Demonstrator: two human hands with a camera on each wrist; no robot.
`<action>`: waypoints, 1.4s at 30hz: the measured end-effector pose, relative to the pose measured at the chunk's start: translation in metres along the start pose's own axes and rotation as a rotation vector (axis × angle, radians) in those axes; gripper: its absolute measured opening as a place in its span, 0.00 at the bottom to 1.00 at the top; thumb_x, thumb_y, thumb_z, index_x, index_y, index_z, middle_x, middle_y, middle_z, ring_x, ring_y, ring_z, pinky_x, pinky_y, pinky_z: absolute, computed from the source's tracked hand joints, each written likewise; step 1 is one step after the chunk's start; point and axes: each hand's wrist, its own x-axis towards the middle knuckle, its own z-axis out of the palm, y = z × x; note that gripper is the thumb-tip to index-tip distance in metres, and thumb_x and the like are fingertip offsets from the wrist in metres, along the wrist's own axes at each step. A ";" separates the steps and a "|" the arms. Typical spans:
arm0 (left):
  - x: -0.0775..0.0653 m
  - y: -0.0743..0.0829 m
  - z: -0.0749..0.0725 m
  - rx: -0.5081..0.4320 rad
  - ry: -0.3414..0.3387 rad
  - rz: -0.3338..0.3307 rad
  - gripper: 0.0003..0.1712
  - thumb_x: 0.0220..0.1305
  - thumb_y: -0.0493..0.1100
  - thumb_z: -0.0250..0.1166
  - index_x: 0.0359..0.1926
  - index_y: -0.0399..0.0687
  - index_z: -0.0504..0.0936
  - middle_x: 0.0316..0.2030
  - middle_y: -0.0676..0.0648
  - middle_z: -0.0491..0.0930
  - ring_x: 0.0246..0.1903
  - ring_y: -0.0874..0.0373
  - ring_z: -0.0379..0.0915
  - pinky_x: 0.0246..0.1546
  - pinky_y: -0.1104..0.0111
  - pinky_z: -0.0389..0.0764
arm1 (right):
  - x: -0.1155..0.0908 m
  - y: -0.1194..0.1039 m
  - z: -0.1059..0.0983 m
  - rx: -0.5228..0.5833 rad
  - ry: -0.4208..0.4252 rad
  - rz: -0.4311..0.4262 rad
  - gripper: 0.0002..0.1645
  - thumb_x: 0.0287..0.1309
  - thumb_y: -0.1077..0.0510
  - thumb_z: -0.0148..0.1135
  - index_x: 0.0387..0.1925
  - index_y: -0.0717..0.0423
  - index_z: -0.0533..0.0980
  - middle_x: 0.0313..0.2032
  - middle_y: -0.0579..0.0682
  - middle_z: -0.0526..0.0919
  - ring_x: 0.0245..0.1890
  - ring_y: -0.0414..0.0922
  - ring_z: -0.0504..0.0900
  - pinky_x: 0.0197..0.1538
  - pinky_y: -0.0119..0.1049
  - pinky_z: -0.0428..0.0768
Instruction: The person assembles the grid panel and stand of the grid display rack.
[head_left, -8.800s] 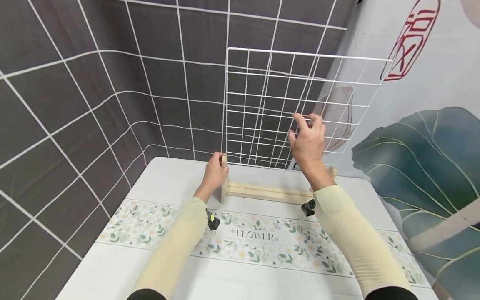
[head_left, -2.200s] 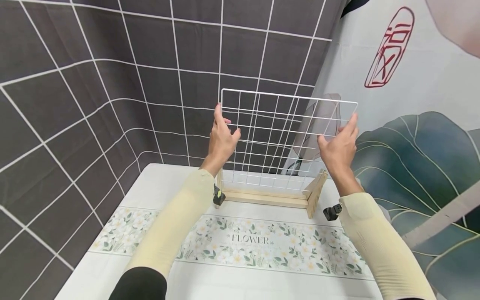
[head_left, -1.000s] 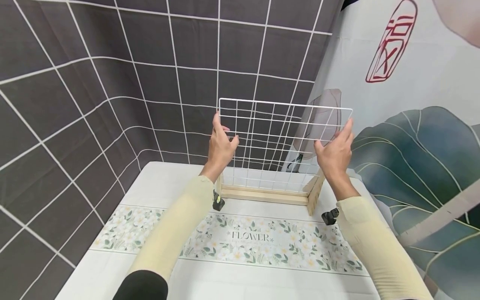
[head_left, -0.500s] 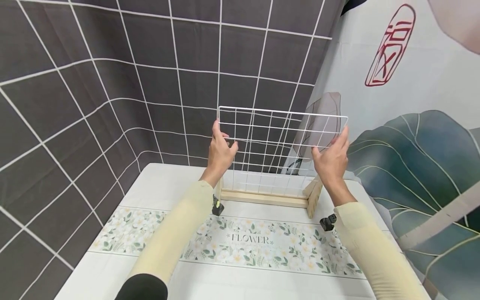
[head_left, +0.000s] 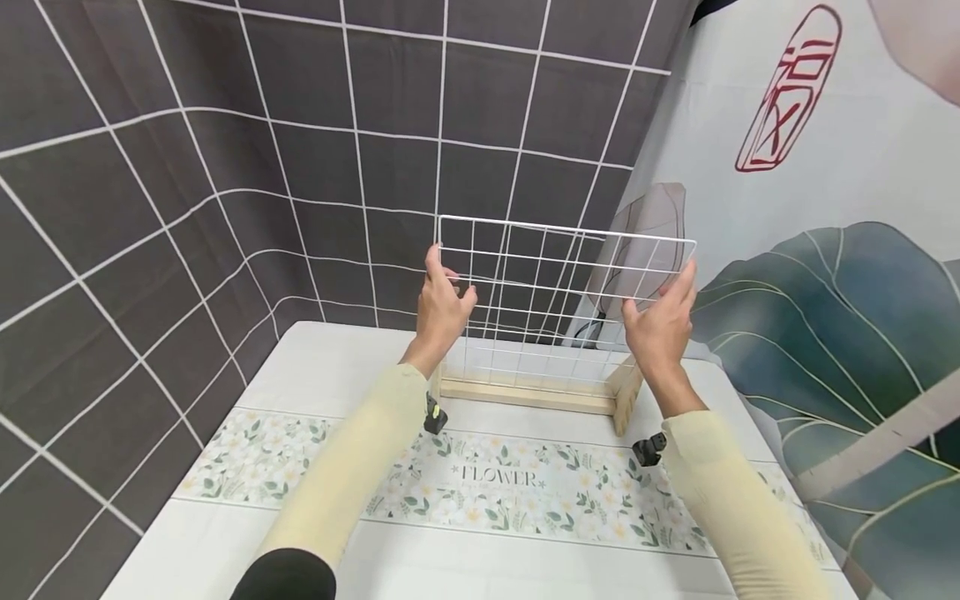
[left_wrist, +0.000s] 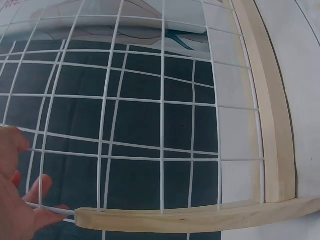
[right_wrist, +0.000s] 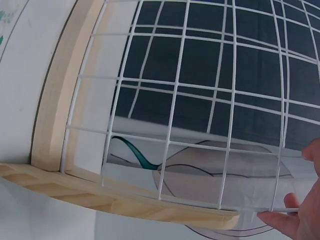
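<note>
A white wire grid panel [head_left: 562, 228] stands upright in a pale wooden stand, whose crossbar [head_left: 525, 396] runs along the panel's bottom. My left hand [head_left: 441, 308] grips the panel's left edge, thumb toward me. At the opposite edge my right hand [head_left: 660, 333] holds the panel at about the same height. The left wrist view has the left hand [left_wrist: 17, 195] on the edge wire just past the end of a wooden side piece [left_wrist: 150, 220]. Likewise, the right wrist view has the right hand [right_wrist: 302, 210] pinching the edge wire beyond the other side piece [right_wrist: 125, 202].
The stand rests on a white table cover [head_left: 330, 358] with a floral band [head_left: 502, 500] lettered "FLOWER". Behind and to the left hangs a dark curtain with white grid lines [head_left: 300, 167]. A light cloth with large painted leaves [head_left: 847, 308] hangs to the right.
The panel has sunk lower between the stand's sides, both hands moving down with it. Earliest, the left hand was at the left wooden side and the right hand at the panel's middle.
</note>
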 end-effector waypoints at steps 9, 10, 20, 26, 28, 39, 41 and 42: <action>-0.011 -0.012 0.003 0.041 0.036 -0.006 0.52 0.60 0.37 0.69 0.78 0.44 0.48 0.49 0.39 0.78 0.47 0.43 0.83 0.48 0.53 0.84 | -0.012 0.006 0.012 0.001 0.010 -0.018 0.59 0.59 0.58 0.66 0.81 0.50 0.41 0.56 0.67 0.71 0.49 0.66 0.75 0.50 0.66 0.74; -0.011 -0.012 0.004 0.042 0.036 -0.003 0.52 0.60 0.37 0.69 0.78 0.43 0.48 0.49 0.40 0.78 0.46 0.43 0.83 0.47 0.53 0.84 | -0.013 0.007 0.013 0.001 0.014 -0.018 0.58 0.59 0.58 0.66 0.81 0.50 0.41 0.56 0.67 0.71 0.49 0.66 0.75 0.51 0.66 0.74; -0.010 -0.011 0.004 0.026 0.044 0.026 0.50 0.61 0.36 0.67 0.78 0.46 0.48 0.48 0.41 0.76 0.47 0.45 0.82 0.42 0.54 0.84 | -0.010 0.004 0.011 0.009 0.043 -0.035 0.56 0.59 0.56 0.66 0.80 0.50 0.44 0.55 0.67 0.71 0.47 0.66 0.75 0.47 0.66 0.75; -0.004 -0.011 -0.001 0.023 0.038 0.027 0.50 0.60 0.38 0.69 0.76 0.45 0.51 0.45 0.41 0.79 0.45 0.45 0.83 0.44 0.54 0.84 | -0.005 0.003 0.007 0.038 0.000 -0.041 0.57 0.60 0.54 0.68 0.80 0.48 0.43 0.56 0.67 0.72 0.47 0.65 0.77 0.48 0.64 0.74; -0.003 -0.011 -0.003 0.034 0.016 0.022 0.50 0.60 0.40 0.70 0.76 0.46 0.51 0.46 0.41 0.79 0.45 0.45 0.83 0.45 0.54 0.83 | -0.004 0.004 0.006 0.052 -0.020 -0.028 0.58 0.60 0.54 0.69 0.81 0.47 0.42 0.57 0.66 0.72 0.46 0.64 0.79 0.48 0.63 0.74; 0.004 -0.013 -0.030 0.137 -0.170 0.053 0.46 0.70 0.51 0.62 0.79 0.44 0.49 0.66 0.37 0.69 0.55 0.39 0.78 0.55 0.50 0.81 | -0.002 0.020 -0.009 0.055 -0.165 -0.144 0.57 0.65 0.51 0.66 0.81 0.49 0.39 0.54 0.67 0.71 0.52 0.63 0.79 0.48 0.58 0.75; 0.008 -0.015 -0.040 0.154 -0.190 0.065 0.45 0.71 0.54 0.60 0.79 0.45 0.50 0.68 0.37 0.67 0.58 0.37 0.76 0.59 0.47 0.79 | 0.000 0.026 -0.013 0.045 -0.190 -0.190 0.54 0.68 0.51 0.63 0.81 0.49 0.40 0.56 0.68 0.71 0.54 0.64 0.77 0.49 0.60 0.75; 0.010 -0.016 -0.045 0.164 -0.194 0.065 0.45 0.71 0.55 0.59 0.79 0.46 0.50 0.69 0.37 0.66 0.59 0.36 0.75 0.61 0.46 0.77 | 0.001 0.029 -0.015 0.038 -0.207 -0.208 0.53 0.70 0.51 0.61 0.81 0.49 0.40 0.57 0.68 0.70 0.56 0.64 0.76 0.50 0.61 0.75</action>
